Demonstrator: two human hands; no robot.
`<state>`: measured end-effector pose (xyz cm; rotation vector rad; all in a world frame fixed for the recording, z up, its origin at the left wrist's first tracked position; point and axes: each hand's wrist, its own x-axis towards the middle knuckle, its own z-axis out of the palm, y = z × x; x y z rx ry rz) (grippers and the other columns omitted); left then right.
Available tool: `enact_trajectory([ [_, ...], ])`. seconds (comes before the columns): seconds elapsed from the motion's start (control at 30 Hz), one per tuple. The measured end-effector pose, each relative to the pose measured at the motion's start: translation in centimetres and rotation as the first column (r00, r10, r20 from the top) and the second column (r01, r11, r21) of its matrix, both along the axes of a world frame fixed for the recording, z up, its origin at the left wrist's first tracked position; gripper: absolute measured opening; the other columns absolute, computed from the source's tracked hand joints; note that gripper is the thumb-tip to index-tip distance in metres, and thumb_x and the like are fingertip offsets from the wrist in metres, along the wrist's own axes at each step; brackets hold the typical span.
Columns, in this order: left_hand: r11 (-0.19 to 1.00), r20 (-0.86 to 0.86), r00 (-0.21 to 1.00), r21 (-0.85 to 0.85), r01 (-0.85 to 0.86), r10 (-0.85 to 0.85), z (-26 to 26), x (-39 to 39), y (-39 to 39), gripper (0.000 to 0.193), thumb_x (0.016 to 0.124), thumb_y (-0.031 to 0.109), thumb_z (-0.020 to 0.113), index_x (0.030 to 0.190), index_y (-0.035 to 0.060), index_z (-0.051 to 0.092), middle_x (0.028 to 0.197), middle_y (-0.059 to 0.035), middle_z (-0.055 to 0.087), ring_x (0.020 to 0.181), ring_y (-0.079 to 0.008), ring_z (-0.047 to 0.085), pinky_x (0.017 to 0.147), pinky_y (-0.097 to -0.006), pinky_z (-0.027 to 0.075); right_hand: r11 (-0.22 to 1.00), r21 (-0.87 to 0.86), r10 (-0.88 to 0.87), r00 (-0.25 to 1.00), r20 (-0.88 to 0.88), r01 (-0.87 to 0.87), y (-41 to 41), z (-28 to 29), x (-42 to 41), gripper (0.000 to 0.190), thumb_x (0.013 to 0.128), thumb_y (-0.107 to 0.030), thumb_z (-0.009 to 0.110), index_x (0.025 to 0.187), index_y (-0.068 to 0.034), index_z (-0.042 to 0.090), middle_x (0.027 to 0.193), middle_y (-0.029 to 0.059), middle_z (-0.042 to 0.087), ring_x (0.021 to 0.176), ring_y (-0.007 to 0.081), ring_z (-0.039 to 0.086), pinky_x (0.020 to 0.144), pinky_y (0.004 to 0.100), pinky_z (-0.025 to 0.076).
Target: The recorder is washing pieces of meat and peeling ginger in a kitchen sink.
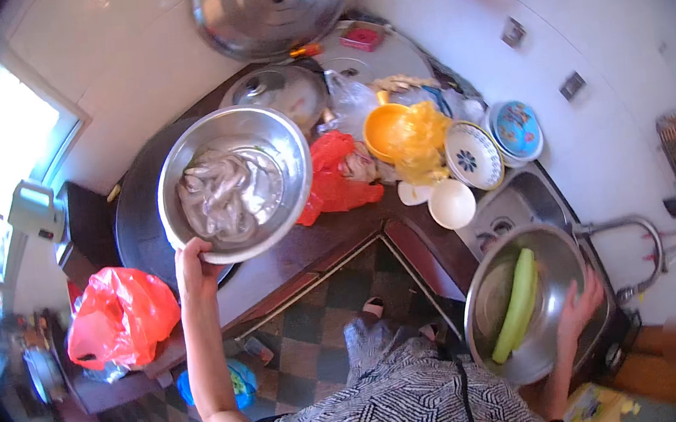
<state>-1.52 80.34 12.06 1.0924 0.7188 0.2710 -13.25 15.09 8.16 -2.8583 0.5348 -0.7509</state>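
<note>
My left hand (194, 263) grips the near rim of a stainless steel bowl (299, 181), its thumb over the edge. Inside that bowl lie wet, greyish-pink strips of raw food (219, 194); their exact kind is unclear. On the right, a larger steel basin (483, 313) is tilted over the sink. My right hand (580, 301) holds its right rim, thumb on the inner side. A long, pale green, peeled gourd-like vegetable (517, 303) rests in the basin.
Between the bowls lie a red plastic bag (334, 180), an orange colander (379, 133) and a patterned bowl (473, 155). A white bowl (452, 204) sits near the sink (523, 194), beside the faucet (654, 235). Another red bag (123, 316) stands left, a blue bag (242, 384) on the floor.
</note>
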Motion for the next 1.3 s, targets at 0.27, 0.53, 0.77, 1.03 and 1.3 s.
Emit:
enact_trajectory([
  [0.27,0.941,-0.004,0.941,-0.004,0.338,-0.338,2.3,-0.8,-15.5,0.036,0.066,-0.006,0.051,0.102,0.0004,0.052,0.086,-0.0064,0.055,0.079,-0.0183,0.055,0.069,-0.0315,0.047,0.499,-0.107,0.866,0.492,0.085,-0.860,14.9,14.5,10.9,0.031,0.069,-0.008,0.069,0.099,-0.008,0.065,0.115,0.0114,0.052,0.112,0.0309,0.047,0.090,0.0429,0.041],
  [0.53,0.657,-0.004,0.666,-0.169,0.735,-0.746,0.2,-0.3,-33.4,0.044,0.067,-0.007,0.049,0.110,-0.0015,0.051,0.098,-0.0103,0.059,0.087,-0.0223,0.058,0.079,-0.0340,0.049,0.637,-0.026,0.538,0.468,-0.701,-0.771,7.4,8.9,11.9,0.072,0.077,-0.053,0.060,0.138,-0.023,0.038,0.146,0.0215,0.021,0.129,0.0460,0.027,0.093,0.0622,0.035],
  [0.77,0.454,-0.041,0.453,-0.148,0.879,-0.891,-0.3,-1.3,-41.7,0.044,0.067,-0.007,0.049,0.111,-0.0027,0.050,0.097,-0.0118,0.057,0.084,-0.0213,0.057,0.075,-0.0328,0.047,0.743,0.085,0.555,0.539,-0.634,-0.664,-2.6,6.6,3.8,0.074,0.073,-0.044,0.069,0.137,-0.021,0.039,0.141,0.0218,0.026,0.121,0.0467,0.035,0.096,0.0579,0.036],
  [1.03,0.325,-0.052,0.320,-0.169,0.931,-0.946,0.3,-2.1,-47.7,0.040,0.069,-0.007,0.050,0.108,0.0018,0.054,0.089,-0.0045,0.059,0.075,-0.0137,0.055,0.067,-0.0258,0.045,0.892,0.083,0.414,0.729,-0.545,-0.445,-8.0,6.1,-1.4,0.039,0.075,-0.020,0.067,0.111,-0.007,0.055,0.117,0.0163,0.043,0.107,0.0321,0.046,0.083,0.0405,0.048],
  [1.3,0.253,-0.092,0.242,-0.142,0.957,-0.966,2.1,-4.2,-52.5,0.042,0.069,-0.004,0.050,0.111,0.0009,0.053,0.095,-0.0060,0.058,0.085,-0.0149,0.055,0.076,-0.0289,0.045,0.910,0.205,0.397,0.900,-0.177,-0.361,-12.0,4.6,-0.7,0.047,0.080,-0.030,0.064,0.118,-0.005,0.053,0.115,0.0176,0.046,0.111,0.0330,0.046,0.088,0.0432,0.045],
])
